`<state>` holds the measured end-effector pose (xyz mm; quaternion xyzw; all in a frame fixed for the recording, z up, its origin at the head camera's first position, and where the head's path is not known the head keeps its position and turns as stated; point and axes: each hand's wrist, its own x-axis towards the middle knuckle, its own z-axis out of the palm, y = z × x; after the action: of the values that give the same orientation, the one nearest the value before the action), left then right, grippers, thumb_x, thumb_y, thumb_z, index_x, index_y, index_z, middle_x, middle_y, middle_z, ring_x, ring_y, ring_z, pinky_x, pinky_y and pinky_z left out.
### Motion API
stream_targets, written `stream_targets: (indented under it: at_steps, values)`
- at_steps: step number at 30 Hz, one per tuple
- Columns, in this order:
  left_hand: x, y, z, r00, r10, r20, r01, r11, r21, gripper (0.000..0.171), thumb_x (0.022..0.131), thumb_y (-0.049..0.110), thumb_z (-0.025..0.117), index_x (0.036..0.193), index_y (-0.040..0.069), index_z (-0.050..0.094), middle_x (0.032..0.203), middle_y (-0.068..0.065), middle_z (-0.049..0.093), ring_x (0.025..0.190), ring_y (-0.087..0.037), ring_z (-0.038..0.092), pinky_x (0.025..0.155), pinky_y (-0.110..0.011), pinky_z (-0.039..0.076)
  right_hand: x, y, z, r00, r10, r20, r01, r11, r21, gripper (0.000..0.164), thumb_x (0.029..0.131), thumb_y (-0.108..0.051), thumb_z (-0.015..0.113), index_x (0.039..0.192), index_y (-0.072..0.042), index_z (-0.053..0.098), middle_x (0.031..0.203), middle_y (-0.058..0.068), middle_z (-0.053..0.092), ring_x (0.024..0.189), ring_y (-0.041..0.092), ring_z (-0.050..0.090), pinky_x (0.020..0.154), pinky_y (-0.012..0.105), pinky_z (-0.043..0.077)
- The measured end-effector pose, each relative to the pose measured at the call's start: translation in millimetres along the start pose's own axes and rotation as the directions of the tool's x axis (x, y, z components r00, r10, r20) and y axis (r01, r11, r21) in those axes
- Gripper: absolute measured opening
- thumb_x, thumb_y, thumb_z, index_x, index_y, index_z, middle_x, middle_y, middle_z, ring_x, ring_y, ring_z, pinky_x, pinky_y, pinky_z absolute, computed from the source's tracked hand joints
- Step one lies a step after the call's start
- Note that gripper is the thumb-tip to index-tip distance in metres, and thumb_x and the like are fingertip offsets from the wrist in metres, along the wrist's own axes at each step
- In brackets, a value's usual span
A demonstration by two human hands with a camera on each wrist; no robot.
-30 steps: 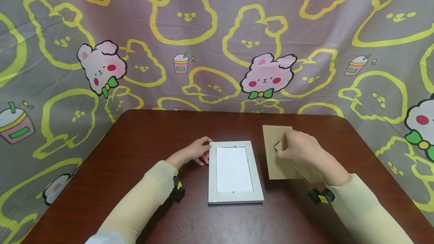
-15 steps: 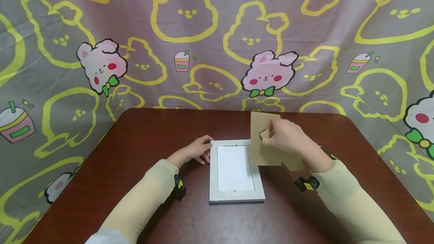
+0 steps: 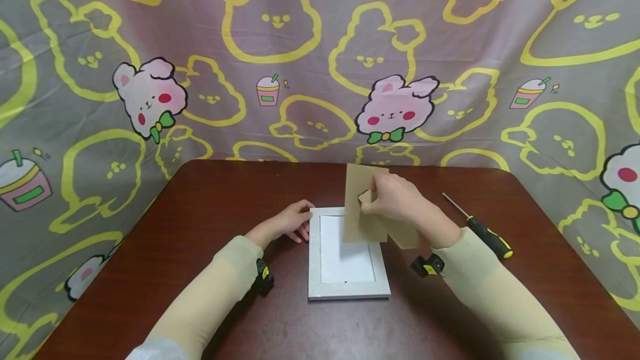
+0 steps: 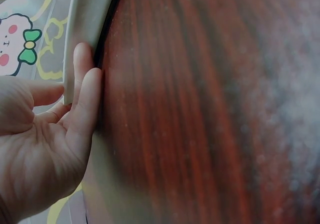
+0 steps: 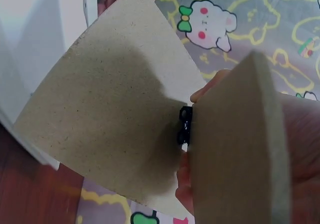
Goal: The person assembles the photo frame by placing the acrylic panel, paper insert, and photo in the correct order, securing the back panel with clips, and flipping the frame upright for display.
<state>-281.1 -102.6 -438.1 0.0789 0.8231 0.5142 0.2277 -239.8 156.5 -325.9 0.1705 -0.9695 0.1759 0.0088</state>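
Observation:
A white picture frame (image 3: 315, 263) lies back up on the dark wooden table, with a white sheet (image 3: 334, 260) in its opening. At its far left corner my left hand (image 3: 289, 220) holds the edge; in the left wrist view the thumb and fingers lie on either side of the frame's edge (image 4: 90, 14). My right hand (image 3: 400, 200) pinches the fold-out stand leg (image 5: 235, 149) of a brown backing board (image 3: 353, 204). The board hangs tilted over the frame's upper right part and hides it. A black hinge (image 5: 185, 125) joins leg and board.
A screwdriver (image 3: 487, 235) with a black and yellow handle lies on the table (image 3: 240, 310) to the right, beside my right forearm. A curtain (image 3: 310, 82) with cartoon prints stands behind the table and at both sides.
My right hand has lifted the backing board and carried it left, from the table beside the frame to over the frame. The screwdriver has come into sight. The left hand stays put.

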Motion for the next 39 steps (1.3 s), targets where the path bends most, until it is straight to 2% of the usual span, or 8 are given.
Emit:
stream_targets:
  at_steps: [7,14,22,26,39]
  values:
    - [1.0,0.5,-0.3,1.0,0.0,0.005,0.0,1.0,-0.008,0.028,0.105,0.014,0.043,0.131,0.007,0.046,0.072,-0.012,0.057,0.056,-0.02,0.062,0.048,-0.031,0.052,5.0,-15.1,6.0,0.999,-0.039,0.013,0.039,0.999,-0.004,0.029,0.075,-0.024,0.075,0.082,-0.006,0.054,0.063,0.001,0.051,0.059,0.016,0.049,0.052,0.029,0.037]
    - [4.8,-1.9,-0.9,1.0,0.003,0.009,-0.003,1.0,-0.02,0.027,0.104,0.012,0.042,0.13,0.006,0.046,0.07,-0.011,0.057,0.055,-0.019,0.063,0.047,-0.03,0.052,10.1,-27.6,17.7,0.995,-0.093,0.039,0.094,0.995,-0.032,0.027,0.073,-0.024,0.073,0.074,-0.008,0.051,0.059,-0.001,0.046,0.056,0.015,0.044,0.05,0.028,0.032]
    - [4.3,-1.9,-1.3,1.0,0.008,0.01,-0.008,1.0,-0.028,0.026,0.104,0.012,0.042,0.129,0.006,0.045,0.071,-0.012,0.057,0.055,-0.019,0.062,0.047,-0.03,0.051,16.4,-34.6,31.7,0.986,-0.132,0.101,0.137,0.99,-0.041,0.025,0.072,-0.023,0.073,0.077,-0.008,0.054,0.07,-0.001,0.052,0.06,0.014,0.048,0.051,0.027,0.038]
    - [4.7,-2.2,-1.3,1.0,0.011,0.011,-0.01,0.999,-0.032,0.026,0.104,0.012,0.041,0.129,0.005,0.045,0.07,-0.012,0.058,0.054,-0.018,0.062,0.047,-0.03,0.051,18.6,-36.1,37.3,0.981,-0.155,0.12,0.164,0.984,-0.067,0.022,0.07,-0.023,0.071,0.073,-0.009,0.055,0.069,-0.002,0.051,0.059,0.013,0.046,0.05,0.026,0.038]
    - [6.0,-5.8,-1.0,1.0,0.02,0.01,-0.02,0.999,-0.04,0.028,0.104,0.012,0.041,0.131,0.005,0.044,0.07,-0.011,0.057,0.054,-0.018,0.062,0.046,-0.03,0.051,19.7,-41.3,51.3,0.97,-0.133,0.203,0.159,0.98,-0.116,0.022,0.072,-0.026,0.074,0.071,-0.011,0.058,0.073,0.0,0.052,0.064,0.015,0.049,0.054,0.026,0.042]
